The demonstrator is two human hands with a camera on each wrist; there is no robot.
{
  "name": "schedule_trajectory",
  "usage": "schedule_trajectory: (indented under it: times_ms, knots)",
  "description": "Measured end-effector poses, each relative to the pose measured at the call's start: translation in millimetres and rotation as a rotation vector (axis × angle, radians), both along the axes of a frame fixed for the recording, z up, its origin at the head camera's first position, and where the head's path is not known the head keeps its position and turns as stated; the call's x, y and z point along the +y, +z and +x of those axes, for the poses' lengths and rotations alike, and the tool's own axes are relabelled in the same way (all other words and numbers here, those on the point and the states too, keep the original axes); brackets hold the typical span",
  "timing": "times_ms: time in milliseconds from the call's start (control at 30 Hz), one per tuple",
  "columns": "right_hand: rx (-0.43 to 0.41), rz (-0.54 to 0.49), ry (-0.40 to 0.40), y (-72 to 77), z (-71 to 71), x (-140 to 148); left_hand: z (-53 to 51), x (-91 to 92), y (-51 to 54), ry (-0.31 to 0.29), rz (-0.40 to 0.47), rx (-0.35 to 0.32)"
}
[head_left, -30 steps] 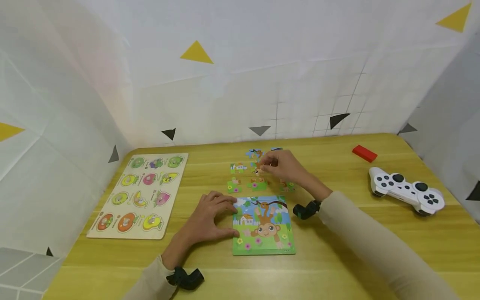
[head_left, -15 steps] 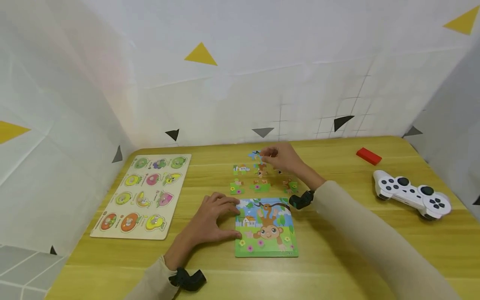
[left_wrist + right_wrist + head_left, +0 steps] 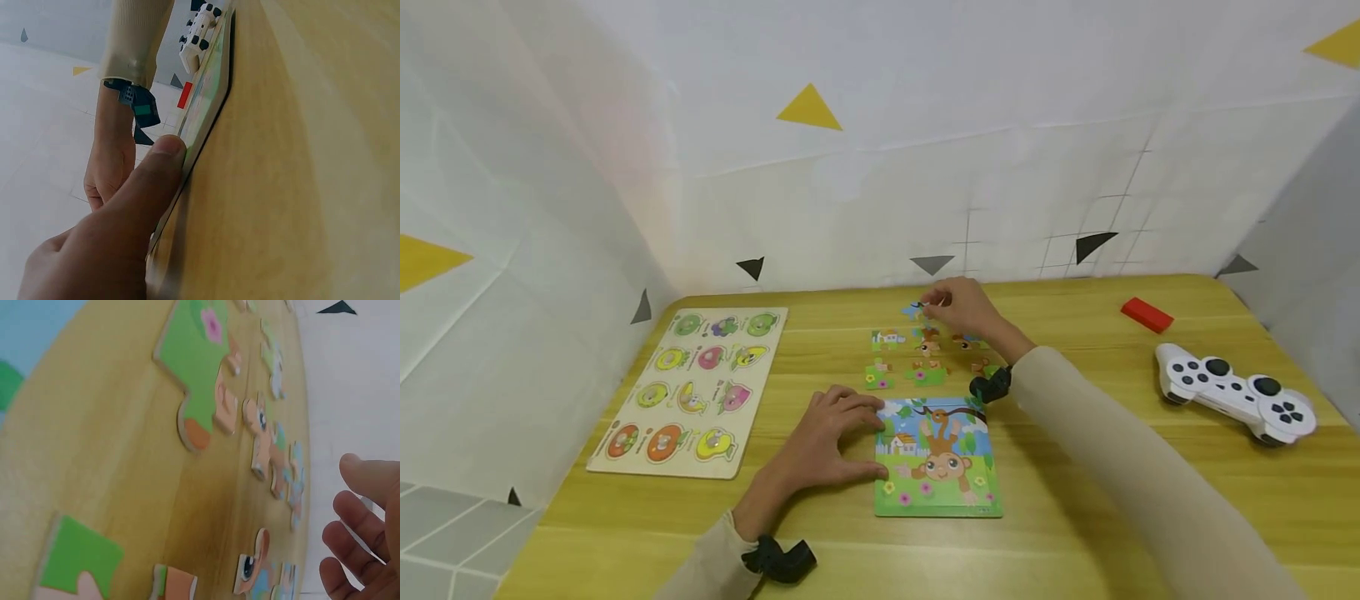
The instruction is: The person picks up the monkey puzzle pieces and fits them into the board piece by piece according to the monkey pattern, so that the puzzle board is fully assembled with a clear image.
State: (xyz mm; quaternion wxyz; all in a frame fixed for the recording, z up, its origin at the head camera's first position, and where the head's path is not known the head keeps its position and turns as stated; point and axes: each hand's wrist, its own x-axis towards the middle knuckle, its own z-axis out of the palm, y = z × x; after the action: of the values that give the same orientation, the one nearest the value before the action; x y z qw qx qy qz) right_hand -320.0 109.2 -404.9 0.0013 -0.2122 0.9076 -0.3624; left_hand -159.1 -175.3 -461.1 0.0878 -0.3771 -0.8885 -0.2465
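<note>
A square monkey picture board (image 3: 938, 458) lies on the table. My left hand (image 3: 823, 442) rests at its left edge, thumb and index finger spread along it; in the left wrist view the thumb of that hand (image 3: 119, 219) touches the rim. Behind the board several loose puzzle pieces lie in rough rows, among them a house piece (image 3: 887, 337) and a green flower piece (image 3: 878, 377). My right hand (image 3: 966, 308) hovers by the blue back piece (image 3: 913, 311). In the right wrist view that hand (image 3: 369, 531) has thumb and fingers apart, nothing seen between them; its palm hides the back-right spot.
A wooden fruit board (image 3: 688, 392) lies at the left. On the right are a red block (image 3: 1147, 315) and, in front of it, a white game controller (image 3: 1236, 392). A white patterned sheet (image 3: 880, 192) hangs behind the table's back edge.
My right hand has moved back from the middle row to the back row, uncovering pieces in the middle row. My left hand stays at the monkey board. The head view has shifted slightly.
</note>
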Motion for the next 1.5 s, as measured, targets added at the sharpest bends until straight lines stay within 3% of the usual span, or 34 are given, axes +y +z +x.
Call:
schedule_trajectory:
  times_ms: [233, 567, 867, 1500]
  knots:
    - [-0.041, 0.026, 0.000, -5.3, -9.1, 0, -0.6, 0.1, 0.1, -0.006, 0.000, 0.005]
    - [-0.019, 0.157, -0.020, -12.0, -21.8, -6, -0.7, 0.5, 0.7, -0.005, -0.003, -0.001]
    - [-0.049, 0.269, -0.026, -12.1, -28.7, -13, -0.8, 0.2, 1.3, -0.010, 0.000, 0.003]
    - [-0.081, 0.306, -0.014, -12.9, -34.6, -12, -0.9, 1.1, 1.1, -0.006, -0.002, 0.019]
